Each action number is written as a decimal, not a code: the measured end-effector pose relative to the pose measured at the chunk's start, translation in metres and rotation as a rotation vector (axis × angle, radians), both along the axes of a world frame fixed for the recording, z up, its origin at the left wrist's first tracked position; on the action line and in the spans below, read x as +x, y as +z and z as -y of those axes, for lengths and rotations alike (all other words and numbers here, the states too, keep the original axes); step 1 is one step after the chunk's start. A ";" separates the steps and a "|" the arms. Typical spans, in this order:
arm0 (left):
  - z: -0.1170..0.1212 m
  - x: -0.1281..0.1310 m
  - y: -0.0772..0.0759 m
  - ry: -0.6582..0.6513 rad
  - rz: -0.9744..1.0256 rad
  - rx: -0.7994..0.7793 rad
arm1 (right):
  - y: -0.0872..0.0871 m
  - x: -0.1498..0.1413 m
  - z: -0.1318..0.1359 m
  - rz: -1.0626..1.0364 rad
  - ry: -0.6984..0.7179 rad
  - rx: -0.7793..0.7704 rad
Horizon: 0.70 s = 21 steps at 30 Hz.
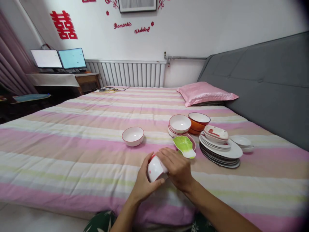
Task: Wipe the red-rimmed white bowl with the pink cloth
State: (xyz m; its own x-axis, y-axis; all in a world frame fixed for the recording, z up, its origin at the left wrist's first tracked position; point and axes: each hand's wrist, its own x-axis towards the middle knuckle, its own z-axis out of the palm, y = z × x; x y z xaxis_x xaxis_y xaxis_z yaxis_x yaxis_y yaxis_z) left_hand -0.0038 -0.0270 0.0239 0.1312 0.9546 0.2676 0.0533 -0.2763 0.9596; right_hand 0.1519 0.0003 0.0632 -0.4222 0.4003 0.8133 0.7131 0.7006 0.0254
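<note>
A small white bowl with a red rim (154, 168) is held tilted on its side above the striped bed, near its front edge. My left hand (143, 183) cups it from below and the left, fingers curled round it. My right hand (177, 168) lies over its right side, fingers pressed on the bowl. Just beyond my right hand lies a green leaf-shaped dish (185, 145). Another white red-rimmed bowl (133, 135) stands alone on the bed further left.
Stacked white bowls (180, 124), an orange bowl stack (198, 121), a pile of plates (223, 151) with a small red-patterned dish (216, 133) and small saucers (241, 141) sit at the right. A pink pillow (205, 92), grey headboard (265, 83), radiator and desk with monitors (59, 59) lie behind.
</note>
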 end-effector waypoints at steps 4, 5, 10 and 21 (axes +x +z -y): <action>0.001 0.001 0.002 0.057 -0.150 -0.045 | 0.004 -0.004 0.001 0.068 0.067 -0.054; 0.001 0.001 0.004 0.063 -0.166 -0.060 | 0.004 -0.004 0.000 0.063 0.075 -0.084; 0.000 0.002 0.009 0.067 -0.177 -0.085 | -0.001 0.003 -0.006 -0.027 0.121 -0.254; -0.002 0.000 0.008 0.070 -0.147 -0.113 | -0.018 0.015 -0.020 -0.291 0.021 -0.655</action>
State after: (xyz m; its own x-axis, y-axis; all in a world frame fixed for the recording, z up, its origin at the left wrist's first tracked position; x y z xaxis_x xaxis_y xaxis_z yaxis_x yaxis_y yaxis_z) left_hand -0.0038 -0.0246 0.0316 0.0935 0.9855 0.1415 0.2102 -0.1584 0.9647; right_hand 0.1672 0.0203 0.0452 -0.2377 0.8388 0.4898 0.6129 0.5207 -0.5943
